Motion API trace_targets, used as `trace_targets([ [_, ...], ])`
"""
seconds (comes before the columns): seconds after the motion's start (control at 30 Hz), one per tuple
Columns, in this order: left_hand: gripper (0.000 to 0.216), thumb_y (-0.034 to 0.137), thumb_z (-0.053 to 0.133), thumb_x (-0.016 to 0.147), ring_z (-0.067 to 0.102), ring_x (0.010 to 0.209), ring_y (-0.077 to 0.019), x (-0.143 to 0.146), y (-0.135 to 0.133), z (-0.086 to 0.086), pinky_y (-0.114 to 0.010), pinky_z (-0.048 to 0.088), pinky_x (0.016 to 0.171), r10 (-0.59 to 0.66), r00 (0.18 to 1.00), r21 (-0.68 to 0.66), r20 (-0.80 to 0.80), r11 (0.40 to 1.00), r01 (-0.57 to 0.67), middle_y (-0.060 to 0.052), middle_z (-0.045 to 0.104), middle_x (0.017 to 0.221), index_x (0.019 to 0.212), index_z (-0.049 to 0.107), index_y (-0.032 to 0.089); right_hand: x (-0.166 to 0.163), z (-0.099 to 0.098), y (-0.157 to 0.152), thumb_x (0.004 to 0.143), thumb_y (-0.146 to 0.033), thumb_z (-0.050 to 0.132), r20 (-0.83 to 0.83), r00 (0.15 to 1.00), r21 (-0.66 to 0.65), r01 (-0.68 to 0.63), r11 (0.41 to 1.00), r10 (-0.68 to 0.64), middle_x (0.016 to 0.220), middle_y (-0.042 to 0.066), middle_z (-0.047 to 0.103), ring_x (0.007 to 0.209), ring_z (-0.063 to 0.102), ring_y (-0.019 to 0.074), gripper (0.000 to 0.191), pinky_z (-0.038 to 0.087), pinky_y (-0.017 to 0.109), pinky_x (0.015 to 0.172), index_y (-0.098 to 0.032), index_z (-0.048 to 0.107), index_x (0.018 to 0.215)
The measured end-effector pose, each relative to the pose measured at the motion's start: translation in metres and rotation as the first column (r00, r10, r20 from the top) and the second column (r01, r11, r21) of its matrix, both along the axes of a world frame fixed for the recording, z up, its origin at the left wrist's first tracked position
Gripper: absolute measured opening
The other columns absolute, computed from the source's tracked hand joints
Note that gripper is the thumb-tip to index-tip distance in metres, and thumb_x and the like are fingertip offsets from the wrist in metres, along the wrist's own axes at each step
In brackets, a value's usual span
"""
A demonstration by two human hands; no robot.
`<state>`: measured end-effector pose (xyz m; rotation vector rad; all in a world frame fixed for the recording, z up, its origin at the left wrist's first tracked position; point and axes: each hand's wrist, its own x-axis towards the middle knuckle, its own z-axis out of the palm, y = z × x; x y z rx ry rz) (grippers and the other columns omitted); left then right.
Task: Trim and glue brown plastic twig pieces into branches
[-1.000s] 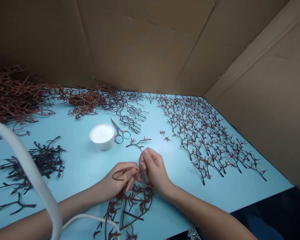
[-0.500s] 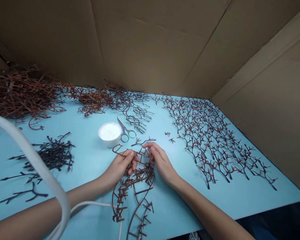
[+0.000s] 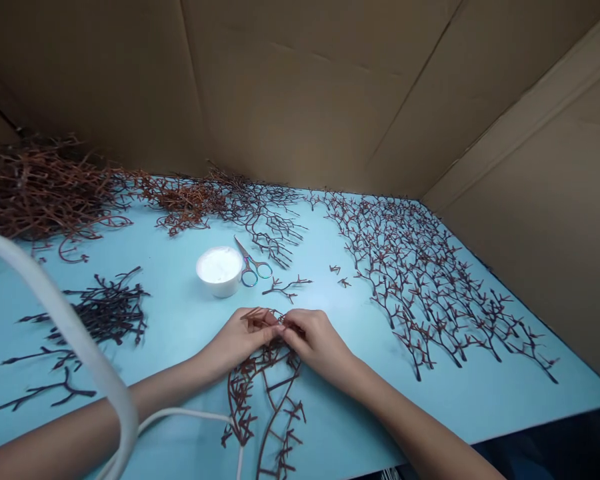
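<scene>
My left hand (image 3: 237,340) and my right hand (image 3: 314,340) meet at the middle front of the light blue table (image 3: 180,320). Both pinch the top of a brown plastic frame of small branch-shaped twigs (image 3: 267,393), which runs from my fingers down toward the table's front edge. The fingers of both hands are curled closed on the frame, fingertips almost touching each other.
A white cup (image 3: 219,269) and small scissors (image 3: 253,264) lie just beyond my hands, with one loose twig (image 3: 286,287) beside them. Rows of brown twigs (image 3: 430,287) cover the right side. Tangled brown piles (image 3: 55,190) and dark twigs (image 3: 105,310) lie left. A white cable (image 3: 80,353) crosses front left. Cardboard walls (image 3: 330,87) surround the table.
My hands spread apart on the twig frame half a second ago, then came together again at its top. The frame now lies straighter, stretched toward the front edge.
</scene>
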<state>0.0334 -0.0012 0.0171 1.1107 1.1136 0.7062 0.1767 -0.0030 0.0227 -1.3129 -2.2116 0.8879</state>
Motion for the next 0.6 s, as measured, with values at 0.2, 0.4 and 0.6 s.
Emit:
trace_targets([
  [0.2,0.025,0.037,0.05,0.066,0.034,0.052,-0.0088,-0.005,-0.002,-0.002,-0.021,0.029,0.05,-0.262,0.965,0.036,0.023,0.965,0.261,0.004,0.039,0.053,0.056,0.044,0.015,-0.004,0.0,-0.004,0.078,-0.018,0.037,-0.101,0.994,0.072,0.058,0.996,-0.051,0.053,-0.002,0.043,0.049,0.038,0.0083,0.022,0.028,0.021,0.049,-0.017,0.039,0.056],
  [0.4,0.039,0.05,0.042,0.07,0.02,0.046,-0.0067,-0.007,-0.006,-0.004,-0.021,0.017,0.042,-0.325,0.945,0.179,-0.049,0.928,0.328,0.006,0.024,0.048,0.052,0.032,0.018,-0.012,-0.007,-0.014,0.08,-0.032,0.035,-0.427,0.868,-0.134,0.219,0.966,-0.256,0.05,-0.004,0.035,0.047,0.031,0.0079,0.029,0.027,0.021,0.046,-0.018,0.038,0.054],
  [0.6,0.047,0.06,0.037,0.068,0.02,0.046,-0.007,0.0,-0.008,0.005,-0.021,0.018,0.043,-0.283,0.959,0.234,-0.021,0.931,0.28,0.006,0.023,0.048,0.05,0.03,0.018,-0.027,-0.011,-0.02,0.07,-0.052,0.044,-0.664,0.49,-0.599,0.104,0.794,-0.565,0.042,-0.009,0.022,0.039,0.017,0.0052,0.039,0.017,0.02,0.039,-0.016,0.044,0.056],
])
